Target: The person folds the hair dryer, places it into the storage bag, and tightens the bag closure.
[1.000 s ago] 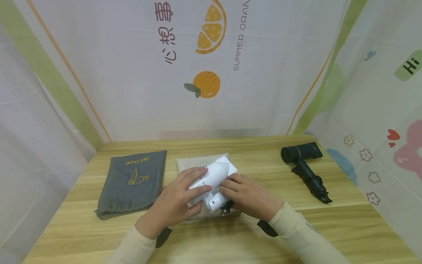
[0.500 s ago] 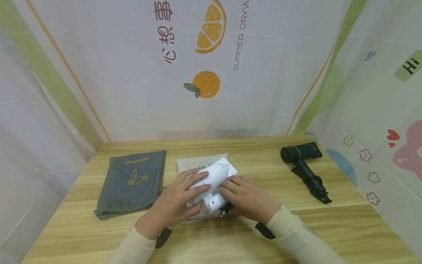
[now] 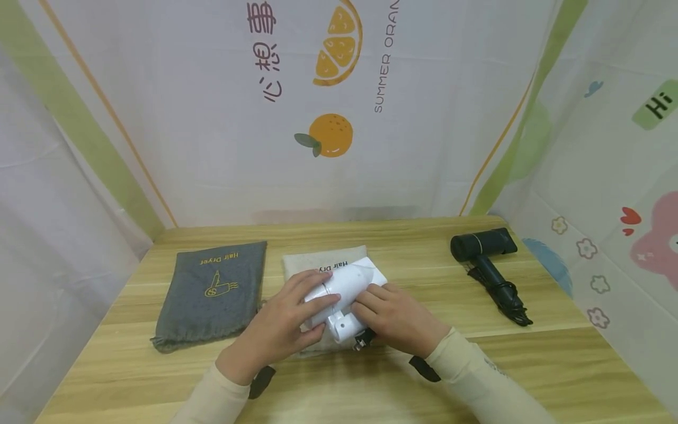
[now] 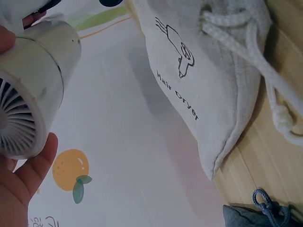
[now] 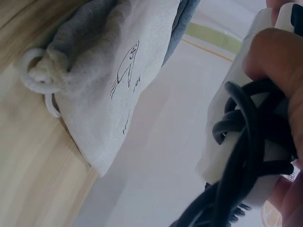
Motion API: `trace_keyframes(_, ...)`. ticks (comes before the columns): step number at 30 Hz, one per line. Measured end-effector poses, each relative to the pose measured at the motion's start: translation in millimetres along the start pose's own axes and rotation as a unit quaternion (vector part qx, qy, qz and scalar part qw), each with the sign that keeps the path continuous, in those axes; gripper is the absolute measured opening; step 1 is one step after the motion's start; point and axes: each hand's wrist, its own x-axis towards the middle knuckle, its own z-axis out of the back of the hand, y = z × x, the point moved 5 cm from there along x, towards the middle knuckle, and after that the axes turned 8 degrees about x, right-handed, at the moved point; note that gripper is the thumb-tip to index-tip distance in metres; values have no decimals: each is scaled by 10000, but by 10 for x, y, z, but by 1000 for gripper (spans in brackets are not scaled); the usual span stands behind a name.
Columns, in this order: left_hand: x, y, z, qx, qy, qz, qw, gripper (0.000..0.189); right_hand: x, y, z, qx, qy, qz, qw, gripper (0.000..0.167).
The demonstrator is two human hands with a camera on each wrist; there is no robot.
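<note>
A white hair dryer (image 3: pixel 345 285), its handle folded beside the barrel, is held by both hands over a pale drawstring pouch (image 3: pixel 303 262) lettered "Hair Dryer". My left hand (image 3: pixel 286 318) grips the barrel near its rear vent, whose fan-like slats (image 4: pixel 21 120) show in the left wrist view. The fingers of my right hand (image 3: pixel 399 315) curl around the folded handle. Loops of black cord (image 5: pixel 248 137) wrap that handle under the right hand. At the handle's lower side hangs a black plug (image 3: pixel 364 340). The pouch's white drawstring (image 4: pixel 236 35) looks knotted.
A dark grey "Hair Dryer" pouch (image 3: pixel 214 300) lies flat at the left. On the right, a black hair dryer (image 3: pixel 487 259) rests with its cord bundled about the handle. The wooden table (image 3: pixel 577 365) ends against a printed curtain (image 3: pixel 424 159) at the back and sides.
The white hair dryer's nozzle end has shifted slightly right and down, uncovering more of the pale pouch's lettering. Both hands keep their hold.
</note>
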Motion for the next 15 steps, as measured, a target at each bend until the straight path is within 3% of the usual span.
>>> trace_keyframes(15, -132, 125, 94, -18, -1, 203, 9998, 58, -31, -26, -25, 179, -33, -126, 9998, 57)
